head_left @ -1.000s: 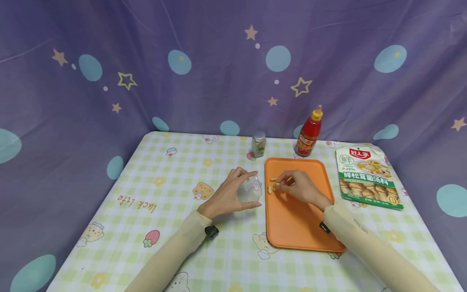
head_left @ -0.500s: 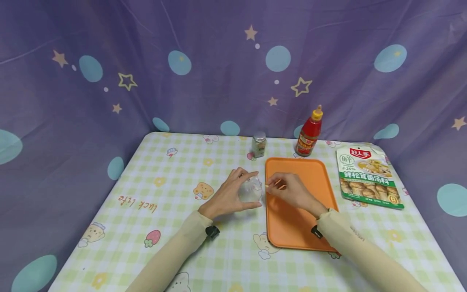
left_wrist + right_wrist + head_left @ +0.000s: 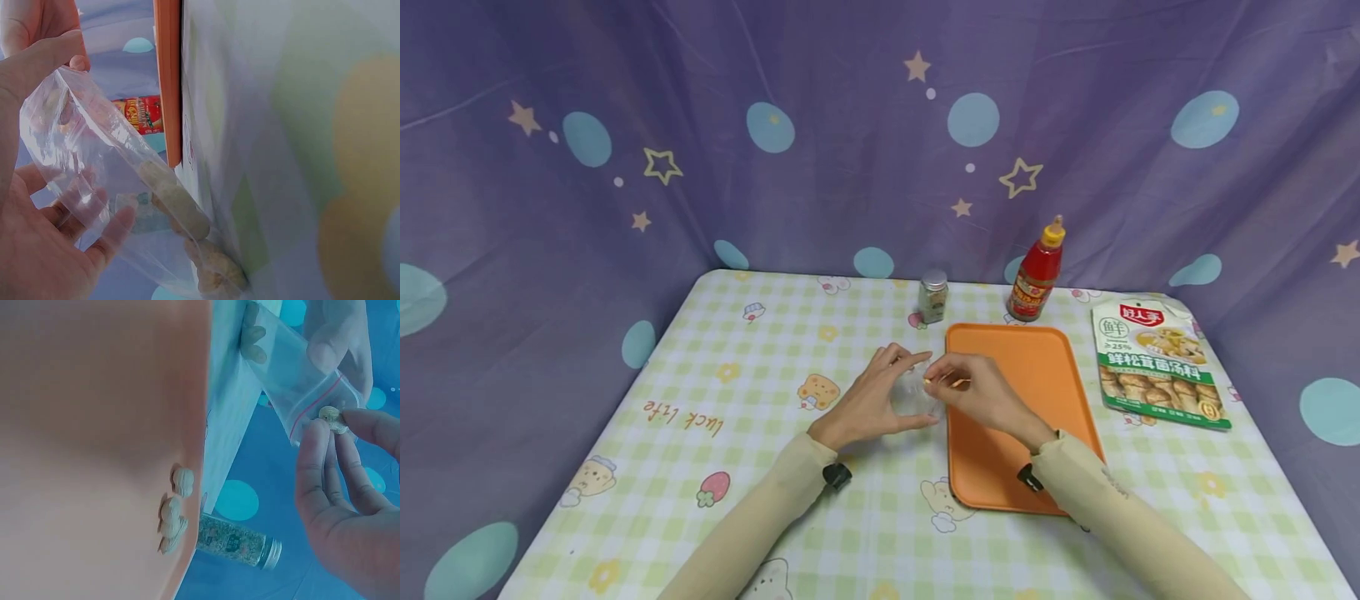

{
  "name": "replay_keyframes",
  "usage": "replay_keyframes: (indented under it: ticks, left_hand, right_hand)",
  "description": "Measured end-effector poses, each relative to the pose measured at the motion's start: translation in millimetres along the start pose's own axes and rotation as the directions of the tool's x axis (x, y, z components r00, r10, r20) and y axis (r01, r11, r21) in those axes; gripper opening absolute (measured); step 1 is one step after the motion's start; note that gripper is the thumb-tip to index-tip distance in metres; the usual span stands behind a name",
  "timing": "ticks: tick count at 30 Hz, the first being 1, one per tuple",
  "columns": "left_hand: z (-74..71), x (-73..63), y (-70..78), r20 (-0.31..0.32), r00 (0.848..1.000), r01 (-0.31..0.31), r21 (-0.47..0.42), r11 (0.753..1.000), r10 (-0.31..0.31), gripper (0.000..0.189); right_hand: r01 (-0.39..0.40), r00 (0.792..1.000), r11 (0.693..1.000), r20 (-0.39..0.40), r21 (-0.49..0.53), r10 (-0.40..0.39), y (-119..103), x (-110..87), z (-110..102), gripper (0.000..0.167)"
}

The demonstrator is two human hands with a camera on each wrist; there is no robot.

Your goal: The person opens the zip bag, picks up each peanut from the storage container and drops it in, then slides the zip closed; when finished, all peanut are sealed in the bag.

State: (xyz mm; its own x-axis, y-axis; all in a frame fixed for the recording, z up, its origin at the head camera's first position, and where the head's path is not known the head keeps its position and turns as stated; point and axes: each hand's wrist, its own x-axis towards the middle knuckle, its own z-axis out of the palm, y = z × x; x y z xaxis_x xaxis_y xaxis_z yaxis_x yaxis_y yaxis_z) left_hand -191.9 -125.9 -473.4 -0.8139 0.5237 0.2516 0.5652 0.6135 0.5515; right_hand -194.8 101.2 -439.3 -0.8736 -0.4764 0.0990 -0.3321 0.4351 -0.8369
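My left hand (image 3: 861,404) holds a clear zip-lock bag (image 3: 112,162) upright by its sides, fingers and thumb spread around its mouth. Several peanuts (image 3: 178,206) lie at the bottom of the bag. Between thumb and fingertips, my right hand (image 3: 981,392) pinches one peanut (image 3: 332,419), right at the bag's mouth beside the red seal line. More peanuts (image 3: 182,481) lie on the orange tray (image 3: 981,479) near its left edge, visible in the right wrist view. In the head view my right hand hides them.
A spice jar (image 3: 932,298) with a metal lid stands behind the tray's left corner. Behind its right side is a red sauce bottle (image 3: 1035,279) with a yellow cap. To the right lies a green and white mushroom soup packet (image 3: 1157,362). A checkered cloth (image 3: 745,492) covers the table.
My right hand has picked up a peanut from the tray and carried it left to the bag's mouth. The left hand and bag have stayed in place.
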Motion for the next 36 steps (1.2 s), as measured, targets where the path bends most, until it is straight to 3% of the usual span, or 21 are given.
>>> replay_keyframes:
  ticks: [20, 36]
  left_hand:
    - [-1.1, 0.2, 1.1, -0.008, 1.0, -0.018, 0.013, 1.0, 0.018, 0.093]
    - [-1.8, 0.4, 1.8, 0.001, 1.0, -0.004, 0.009, 1.0, 0.004, 0.092]
  right_hand:
    - [-0.011, 1.0, 1.0, 0.024, 0.021, 0.01, 0, -3.8, 1, 0.012]
    - [-0.064, 0.997, 0.998, -0.04, -0.027, 0.062, 20, -1.4, -29, 0.02]
